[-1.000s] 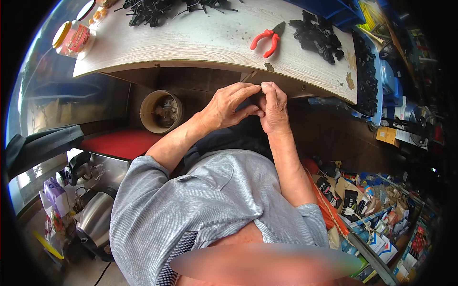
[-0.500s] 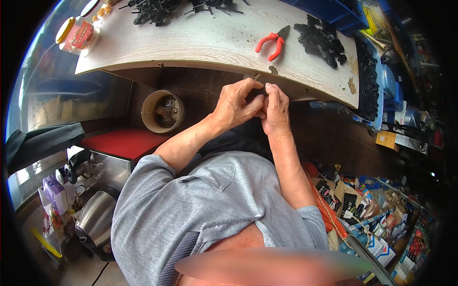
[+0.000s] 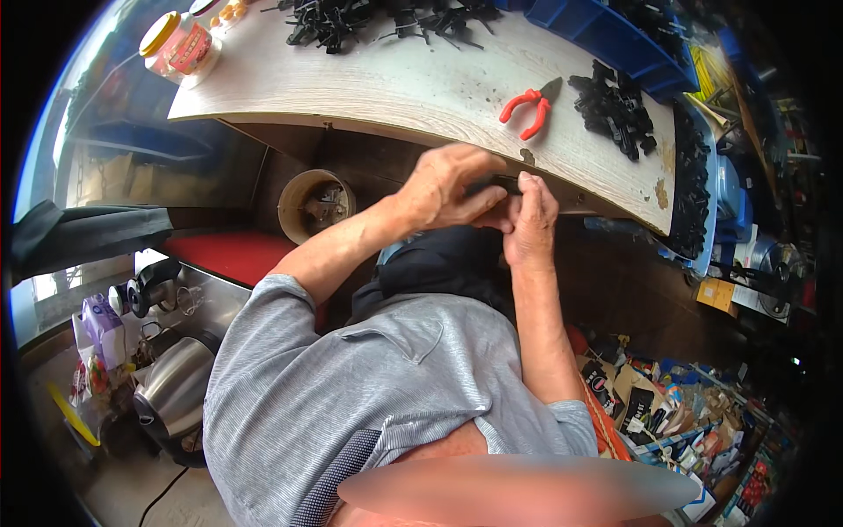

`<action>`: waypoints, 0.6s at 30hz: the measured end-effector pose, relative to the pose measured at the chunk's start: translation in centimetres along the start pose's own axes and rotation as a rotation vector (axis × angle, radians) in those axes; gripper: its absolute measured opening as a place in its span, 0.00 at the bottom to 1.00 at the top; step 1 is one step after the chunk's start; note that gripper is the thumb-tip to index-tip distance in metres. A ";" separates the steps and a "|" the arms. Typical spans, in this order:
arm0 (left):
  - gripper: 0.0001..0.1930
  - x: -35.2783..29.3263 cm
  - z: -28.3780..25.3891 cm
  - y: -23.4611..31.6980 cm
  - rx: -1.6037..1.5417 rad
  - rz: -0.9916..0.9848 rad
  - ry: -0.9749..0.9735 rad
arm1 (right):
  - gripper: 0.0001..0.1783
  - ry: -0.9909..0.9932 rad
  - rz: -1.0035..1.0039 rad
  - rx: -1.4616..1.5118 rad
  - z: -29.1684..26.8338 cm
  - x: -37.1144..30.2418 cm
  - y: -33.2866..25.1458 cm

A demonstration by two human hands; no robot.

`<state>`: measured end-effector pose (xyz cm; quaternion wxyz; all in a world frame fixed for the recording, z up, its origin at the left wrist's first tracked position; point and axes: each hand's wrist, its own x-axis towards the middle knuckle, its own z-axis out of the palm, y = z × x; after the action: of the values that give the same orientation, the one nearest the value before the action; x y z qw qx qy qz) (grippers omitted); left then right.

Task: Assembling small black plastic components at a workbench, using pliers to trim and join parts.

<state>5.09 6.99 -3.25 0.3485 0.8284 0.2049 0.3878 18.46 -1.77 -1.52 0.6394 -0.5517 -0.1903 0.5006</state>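
Observation:
Just off the front edge of the table, both hands meet around a small black plastic part (image 3: 506, 183), mostly covered by fingers. My right hand (image 3: 532, 221) pinches it, thumb on top. The curled fingers of my left hand (image 3: 450, 186) are slightly blurred, with thumb and forefinger around the part's other end. On the white wood-grain table (image 3: 369, 83) beyond them lie pliers (image 3: 533, 107) with red handles. A pile of black plastic parts (image 3: 615, 112) is right of the pliers; another heap of black parts (image 3: 329, 22) sits at the far side.
Below the table's left part stands a round bin (image 3: 288, 209) with scraps inside. A yellow-lidded jar (image 3: 183, 48) is at the table's left end. Blue trays (image 3: 606, 39) hold black parts at the far right. A red-topped box (image 3: 219, 255) and a steel kettle (image 3: 176, 395) are to my left.
The view has shifted, so the table and its contents appear farther right and lower. My left fingers have loosened and lifted somewhat from my right hand, which keeps its pinch.

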 end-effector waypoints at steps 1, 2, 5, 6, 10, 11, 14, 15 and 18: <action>0.15 0.7 -1.4 0.5 0.016 -0.005 0.058 | 0.15 -0.008 -0.001 0.024 -0.4 0.4 -0.5; 0.14 1.1 -2.3 0.1 0.110 -0.030 0.196 | 0.15 -0.023 0.000 0.045 -0.8 0.9 -1.2; 0.14 4.6 -6.5 -3.7 0.455 -0.093 0.465 | 0.17 -0.028 -0.047 0.037 -2.1 2.3 -3.5; 0.13 5.4 -8.1 -5.8 0.589 -0.081 0.509 | 0.18 0.001 -0.033 0.022 -2.1 2.9 -4.3; 0.12 7.6 -11.2 -9.3 0.892 -0.293 0.407 | 0.22 0.168 -0.092 0.004 -2.8 5.6 -8.5; 0.12 8.0 -11.3 -9.3 0.920 -0.377 0.295 | 0.22 0.203 -0.112 0.021 -3.3 6.6 -9.4; 0.10 7.9 -11.6 -8.6 0.875 -0.331 0.298 | 0.16 0.322 -0.152 0.078 -3.9 9.0 -11.8; 0.10 7.6 -11.7 -8.6 0.870 -0.278 0.311 | 0.17 0.392 -0.159 0.080 -4.0 9.9 -12.2; 0.10 7.4 -11.9 -8.8 0.918 -0.205 0.281 | 0.16 0.537 -0.114 0.018 -5.3 11.5 -12.6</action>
<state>-0.31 22.40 -0.67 -0.0471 0.8116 0.4802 0.3292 33.03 6.70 4.55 0.6989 -0.6474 -0.0403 0.3013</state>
